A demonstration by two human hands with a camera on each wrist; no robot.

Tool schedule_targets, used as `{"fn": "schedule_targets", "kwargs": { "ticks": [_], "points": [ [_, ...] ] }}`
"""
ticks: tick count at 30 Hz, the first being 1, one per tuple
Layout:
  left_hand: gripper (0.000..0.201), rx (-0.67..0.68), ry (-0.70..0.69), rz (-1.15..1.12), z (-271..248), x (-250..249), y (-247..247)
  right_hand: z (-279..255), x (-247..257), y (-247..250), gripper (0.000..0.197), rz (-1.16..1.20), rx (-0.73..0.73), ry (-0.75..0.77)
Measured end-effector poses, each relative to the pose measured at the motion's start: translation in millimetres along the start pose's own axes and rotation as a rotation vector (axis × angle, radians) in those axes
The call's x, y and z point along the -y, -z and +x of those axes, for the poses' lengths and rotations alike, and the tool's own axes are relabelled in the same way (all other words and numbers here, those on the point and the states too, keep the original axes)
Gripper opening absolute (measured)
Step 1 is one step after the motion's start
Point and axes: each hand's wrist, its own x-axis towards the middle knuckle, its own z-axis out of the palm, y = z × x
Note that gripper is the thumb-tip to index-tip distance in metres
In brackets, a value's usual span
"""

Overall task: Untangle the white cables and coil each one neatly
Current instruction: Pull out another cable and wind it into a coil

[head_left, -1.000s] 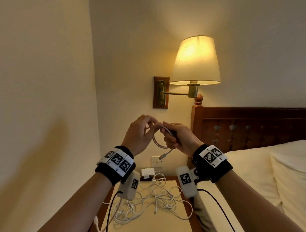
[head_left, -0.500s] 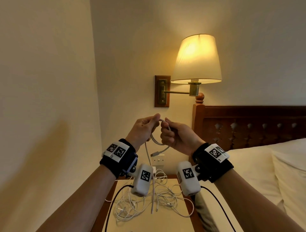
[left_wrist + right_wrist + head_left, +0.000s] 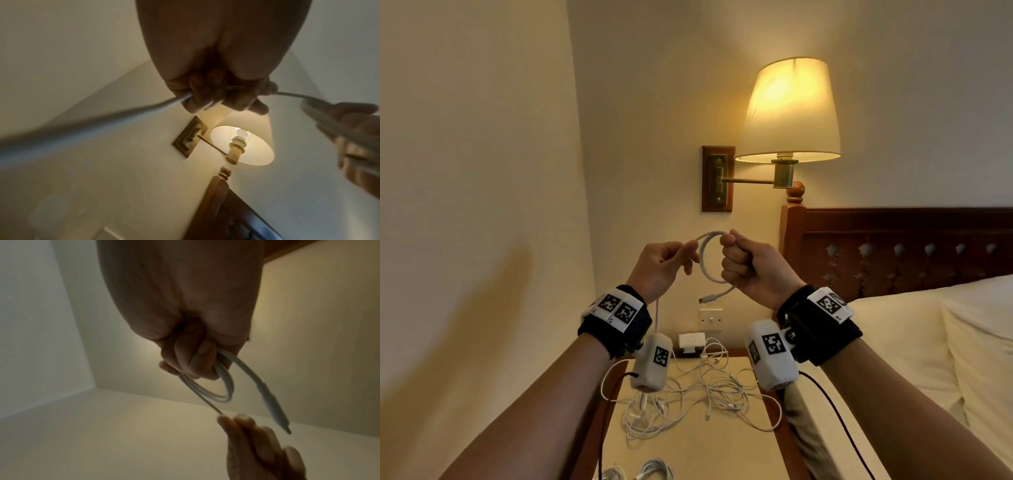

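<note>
Both hands are raised in front of the wall. My right hand is fisted round a small coil of white cable, whose plug end hangs free below. My left hand pinches the same cable's loose run just left of the coil; that run drops past my left wrist toward the nightstand. A tangle of thin white cables lies on the nightstand top. Two coiled white cables lie at its near edge.
A lit wall lamp on a brass arm hangs above the hands. A wooden headboard and the bed with pillows are to the right. A white charger sits by the wall socket behind the tangle.
The hands have drawn slightly apart and the right wrist has turned, showing the coil as a fuller loop. The left hand now feeds a longer straight run of cable.
</note>
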Motion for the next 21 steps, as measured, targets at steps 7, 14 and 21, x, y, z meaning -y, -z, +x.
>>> {"fn": "schedule_targets", "kwargs": {
  "ticks": [7, 14, 21],
  "points": [
    [0.028, 0.035, 0.09, 0.022, -22.2, 55.1, 22.4, -6.2, 24.1, 12.9, 0.034, 0.073, -0.022, 0.076],
    [0.031, 0.436, -0.018, 0.559, -42.0, 40.3, -2.1, -8.0, 25.8, 15.9, 0.03, -0.169, -0.129, 0.097],
    [0.028, 0.373, -0.561, 0.603, -33.2, -30.1, -23.4, -4.0, 9.0, 10.5, 0.029, -0.529, -0.136, 0.097]
  ]
}}
